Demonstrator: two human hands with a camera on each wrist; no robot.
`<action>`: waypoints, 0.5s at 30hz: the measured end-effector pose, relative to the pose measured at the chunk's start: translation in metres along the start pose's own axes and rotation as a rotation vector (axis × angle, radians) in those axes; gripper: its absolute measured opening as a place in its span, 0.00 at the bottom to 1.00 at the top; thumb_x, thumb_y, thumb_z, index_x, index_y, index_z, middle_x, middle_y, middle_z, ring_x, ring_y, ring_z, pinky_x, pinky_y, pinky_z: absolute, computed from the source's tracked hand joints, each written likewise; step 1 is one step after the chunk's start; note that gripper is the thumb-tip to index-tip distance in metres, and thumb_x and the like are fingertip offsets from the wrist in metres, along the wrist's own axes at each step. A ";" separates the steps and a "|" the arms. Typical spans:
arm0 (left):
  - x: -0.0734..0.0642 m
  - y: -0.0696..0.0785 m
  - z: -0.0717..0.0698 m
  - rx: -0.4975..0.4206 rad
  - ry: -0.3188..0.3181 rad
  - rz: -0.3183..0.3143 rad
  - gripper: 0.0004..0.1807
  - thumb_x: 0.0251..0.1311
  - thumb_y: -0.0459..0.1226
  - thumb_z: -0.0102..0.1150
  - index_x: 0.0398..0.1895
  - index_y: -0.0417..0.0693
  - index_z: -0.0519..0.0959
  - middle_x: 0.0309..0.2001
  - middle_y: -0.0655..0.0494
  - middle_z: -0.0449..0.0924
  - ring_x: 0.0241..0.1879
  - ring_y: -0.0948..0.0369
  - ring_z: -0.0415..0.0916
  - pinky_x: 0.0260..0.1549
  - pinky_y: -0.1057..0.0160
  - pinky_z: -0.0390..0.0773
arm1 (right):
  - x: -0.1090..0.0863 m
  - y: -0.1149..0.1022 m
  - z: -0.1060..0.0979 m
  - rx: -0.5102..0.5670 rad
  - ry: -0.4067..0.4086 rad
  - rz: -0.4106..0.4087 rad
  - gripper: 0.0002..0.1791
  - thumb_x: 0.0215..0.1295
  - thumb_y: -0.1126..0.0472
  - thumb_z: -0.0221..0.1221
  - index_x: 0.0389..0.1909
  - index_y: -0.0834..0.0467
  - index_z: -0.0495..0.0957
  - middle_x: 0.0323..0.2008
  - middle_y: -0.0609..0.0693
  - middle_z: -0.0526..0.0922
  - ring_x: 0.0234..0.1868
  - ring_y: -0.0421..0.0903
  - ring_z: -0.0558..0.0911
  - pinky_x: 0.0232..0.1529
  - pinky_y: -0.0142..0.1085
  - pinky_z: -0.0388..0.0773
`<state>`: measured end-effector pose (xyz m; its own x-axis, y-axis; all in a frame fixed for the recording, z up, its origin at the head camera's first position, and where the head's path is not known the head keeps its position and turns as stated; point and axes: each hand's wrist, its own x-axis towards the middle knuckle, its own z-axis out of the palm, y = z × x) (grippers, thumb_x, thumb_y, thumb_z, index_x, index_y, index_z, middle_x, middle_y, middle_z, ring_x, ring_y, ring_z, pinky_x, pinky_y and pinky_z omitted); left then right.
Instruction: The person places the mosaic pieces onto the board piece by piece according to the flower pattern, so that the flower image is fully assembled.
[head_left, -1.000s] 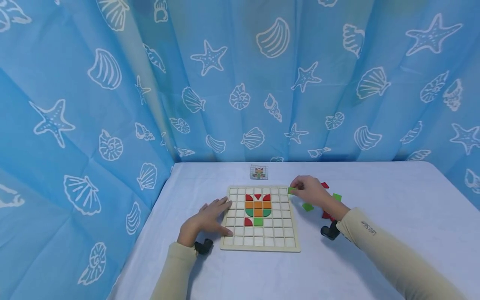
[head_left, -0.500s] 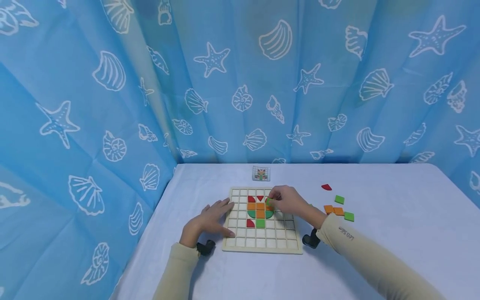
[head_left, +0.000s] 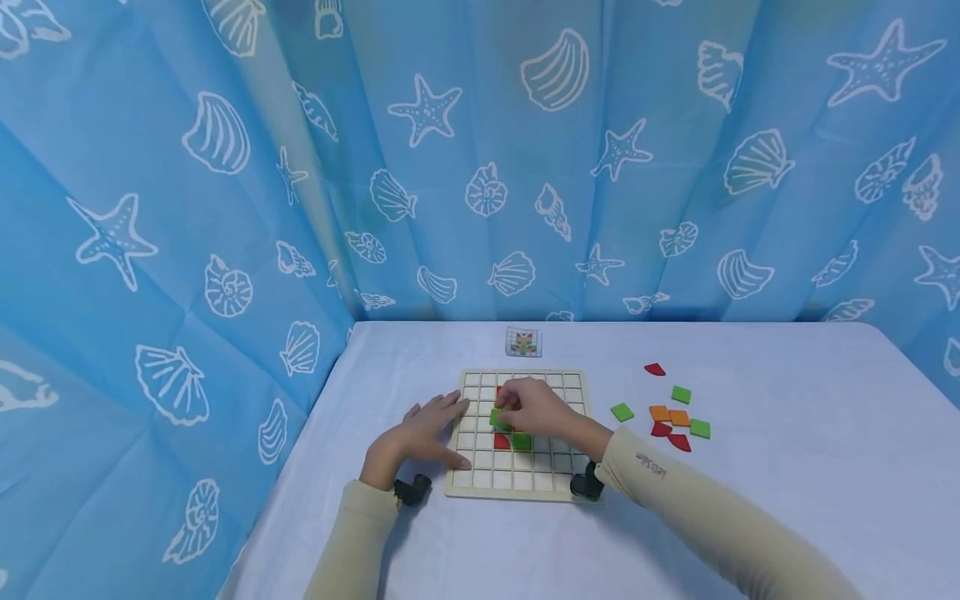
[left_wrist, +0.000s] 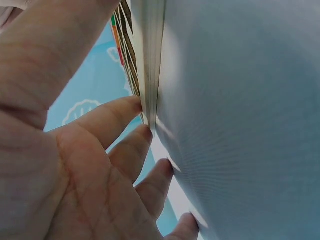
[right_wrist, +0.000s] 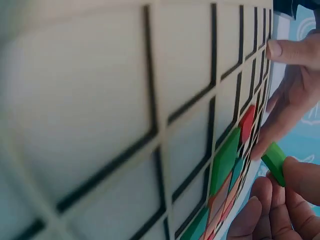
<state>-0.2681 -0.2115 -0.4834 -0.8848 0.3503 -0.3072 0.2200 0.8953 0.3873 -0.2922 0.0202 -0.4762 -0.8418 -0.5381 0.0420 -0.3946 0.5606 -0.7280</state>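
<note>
A pale gridded board [head_left: 480, 480] lies on the white table, with coloured pieces set in its squares. Over it, my right hand [head_left: 536, 408] pinches a green square tile [right_wrist: 273, 159] between thumb and fingers, tilted and apart from the grid. A green square [head_left: 521, 442] and a red quarter-round piece [head_left: 502, 442] lie in the grid just below that hand. Most of the orange and red pieces above them are covered by the hand in the head view. My left hand [head_left: 420, 435] rests at the board's left edge, fingers spread, fingertips [left_wrist: 145, 131] touching the edge and table.
Loose pieces lie right of the board: green squares such as one green tile [head_left: 622, 412], orange squares [head_left: 659, 413] and red quarter-rounds [head_left: 655, 369]. A small pattern card [head_left: 523, 342] lies behind the board. A blue shell-printed curtain [head_left: 465, 108] hangs behind and at the left.
My right hand has carried the green tile leftward from the board's right edge to over its middle. The loose pieces at the right are now uncovered. My left hand has stayed in place.
</note>
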 end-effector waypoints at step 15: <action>0.002 -0.002 0.000 -0.002 -0.006 0.008 0.57 0.46 0.58 0.74 0.78 0.55 0.55 0.80 0.55 0.47 0.79 0.48 0.41 0.75 0.36 0.41 | 0.008 -0.010 0.025 -0.075 -0.053 0.032 0.06 0.60 0.60 0.68 0.30 0.52 0.80 0.24 0.41 0.80 0.27 0.38 0.77 0.34 0.33 0.77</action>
<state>-0.2705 -0.2121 -0.4845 -0.8804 0.3595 -0.3094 0.2267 0.8919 0.3912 -0.2858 -0.0053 -0.4858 -0.8347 -0.5503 -0.0179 -0.3960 0.6226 -0.6750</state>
